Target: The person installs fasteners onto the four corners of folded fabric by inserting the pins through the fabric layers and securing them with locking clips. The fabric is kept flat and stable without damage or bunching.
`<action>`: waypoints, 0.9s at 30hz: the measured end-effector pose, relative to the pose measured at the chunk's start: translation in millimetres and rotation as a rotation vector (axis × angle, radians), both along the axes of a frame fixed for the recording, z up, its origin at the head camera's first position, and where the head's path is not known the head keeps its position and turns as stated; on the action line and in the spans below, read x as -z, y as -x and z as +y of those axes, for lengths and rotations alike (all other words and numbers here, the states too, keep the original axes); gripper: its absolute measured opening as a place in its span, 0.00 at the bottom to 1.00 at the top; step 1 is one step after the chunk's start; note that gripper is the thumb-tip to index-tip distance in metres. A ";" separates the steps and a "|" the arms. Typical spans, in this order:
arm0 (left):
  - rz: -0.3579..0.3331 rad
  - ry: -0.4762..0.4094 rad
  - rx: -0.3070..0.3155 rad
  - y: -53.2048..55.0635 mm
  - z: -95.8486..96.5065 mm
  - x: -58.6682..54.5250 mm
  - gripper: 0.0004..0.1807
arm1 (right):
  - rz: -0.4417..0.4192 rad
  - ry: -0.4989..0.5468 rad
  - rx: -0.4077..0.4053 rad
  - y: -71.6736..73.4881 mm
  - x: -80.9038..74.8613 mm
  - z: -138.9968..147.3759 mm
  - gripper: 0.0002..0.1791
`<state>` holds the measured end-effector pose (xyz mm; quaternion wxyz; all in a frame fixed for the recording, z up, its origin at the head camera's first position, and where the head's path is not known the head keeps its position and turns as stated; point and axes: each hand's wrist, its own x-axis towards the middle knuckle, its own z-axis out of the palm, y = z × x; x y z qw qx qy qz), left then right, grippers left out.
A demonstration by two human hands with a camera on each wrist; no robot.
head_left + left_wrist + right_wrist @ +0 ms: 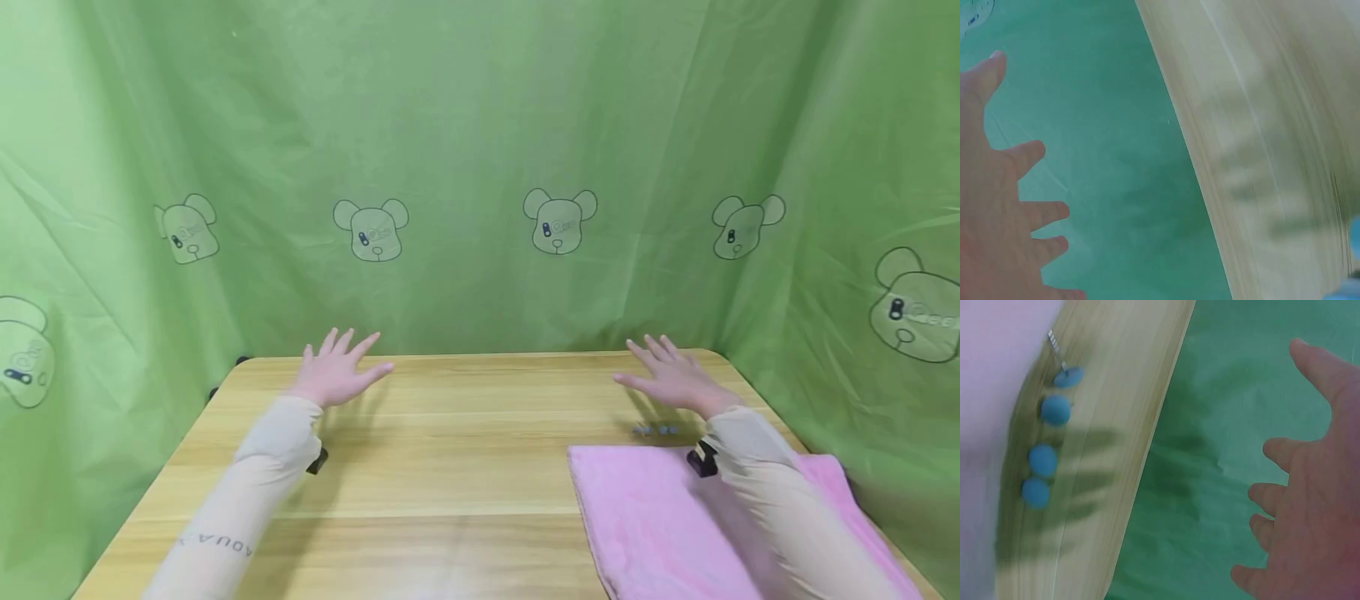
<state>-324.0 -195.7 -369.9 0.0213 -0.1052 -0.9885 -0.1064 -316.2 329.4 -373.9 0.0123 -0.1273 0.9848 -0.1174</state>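
Observation:
My left hand (335, 372) hovers over the far left of the wooden table (450, 467), fingers spread and holding nothing. In the left wrist view the same hand (997, 187) shows splayed fingers. Over the far right side, my right hand (678, 379) is likewise spread, with nothing in it. Below it lie several blue round-headed screws (666, 430), just behind a folded pink cloth (652, 517). The right wrist view shows their blue heads in a row, one screw (1055, 350) with its threaded metal shank visible; the right hand (1304, 487) stays apart from them.
A green curtain (465, 283) printed with bear heads surrounds the table at the back and sides. The pink cloth covers the near right part of the tabletop. Part of a blue object (1355, 237) shows at the left wrist view's right edge.

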 end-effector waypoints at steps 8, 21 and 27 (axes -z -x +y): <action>0.082 0.019 0.098 -5.9 40.3 -0.4 0.42 | 0.000 -0.021 -0.014 -18.3 -3.1 31.8 0.47; 0.114 -0.021 0.290 -17.0 115.7 13.3 0.36 | -0.001 0.026 -0.007 -44.3 6.6 100.0 0.40; 0.060 -0.122 0.366 -17.1 154.5 37.3 0.33 | -0.037 0.024 -0.016 -61.0 11.6 132.4 0.37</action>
